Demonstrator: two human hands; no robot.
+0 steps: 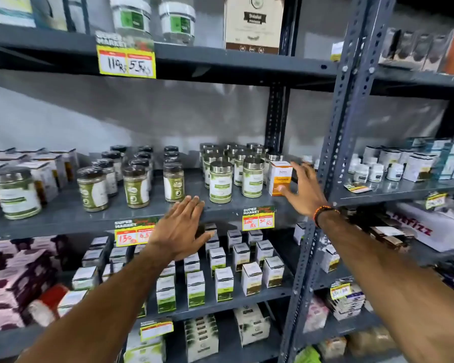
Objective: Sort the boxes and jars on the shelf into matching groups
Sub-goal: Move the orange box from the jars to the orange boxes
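Note:
On the middle grey shelf (71, 214) stand dark-lidded jars (136, 186) with green labels at centre and silver-lidded jars (220, 182) to their right. A white and orange box (280, 177) stands at the right end of the silver-lidded group. My right hand (303, 191) is open beside that box, thumb touching its lower right corner, fingers spread past it. My left hand (180, 226) hovers flat and open in front of the shelf's front edge, holding nothing. A lone silver-lidded jar (15, 192) and white boxes (45, 169) sit at the left.
Below, rows of small white and green boxes (224, 282) fill the lower shelf, with pink and maroon packs (16, 276) at left. Yellow price tags (258, 220) hang on the shelf edges. A perforated steel upright (333, 163) divides this bay from the right bay with white tubs (372, 172).

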